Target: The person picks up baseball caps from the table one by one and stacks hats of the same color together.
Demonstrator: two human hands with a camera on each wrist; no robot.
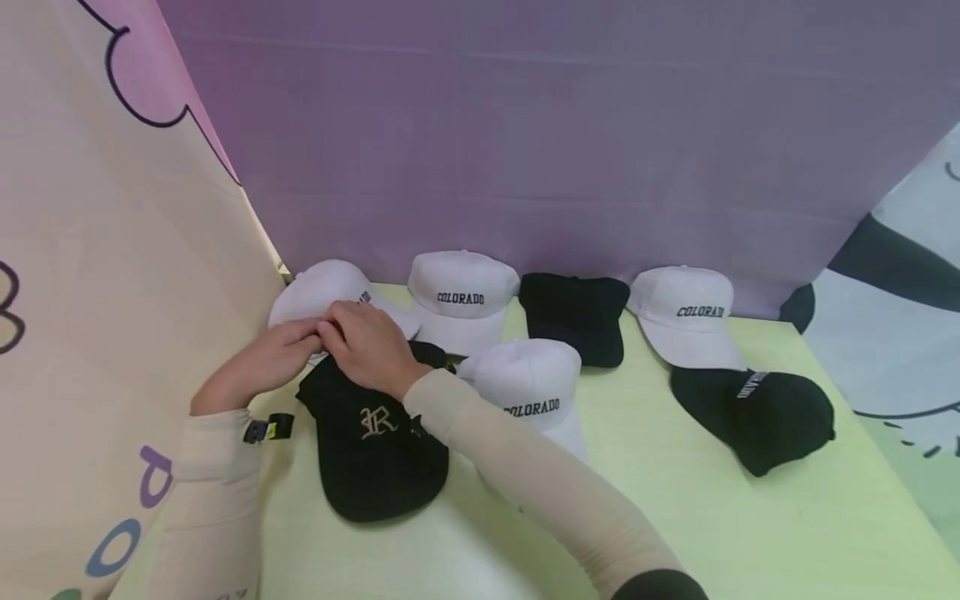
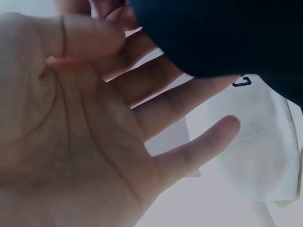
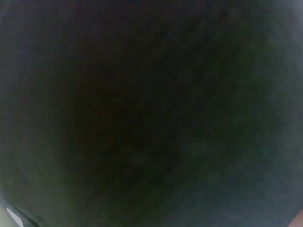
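Note:
A black baseball cap (image 1: 382, 467) with a gold letter R lies at the front left, its brim toward me. My right hand (image 1: 371, 346) reaches over the back of this cap, fingers bent at its far edge; its grip is mostly hidden. Dark fabric (image 3: 151, 113) fills nearly the whole right wrist view. Beside it, my left hand (image 1: 277, 358) meets the right hand's fingers. The left wrist view shows that palm (image 2: 80, 123) with nearly straight fingers, some tips hidden behind the black cap's edge (image 2: 203, 42). Behind both hands sits a partly covered white cap (image 1: 322, 287).
White COLORADO caps (image 1: 461, 292) and a black cap (image 1: 573, 317) line the back by a purple curtain (image 1: 525, 150). Another white cap (image 1: 525, 375) stands by my right forearm. A white cap (image 1: 686, 308) and a black cap (image 1: 780, 417) are at the right.

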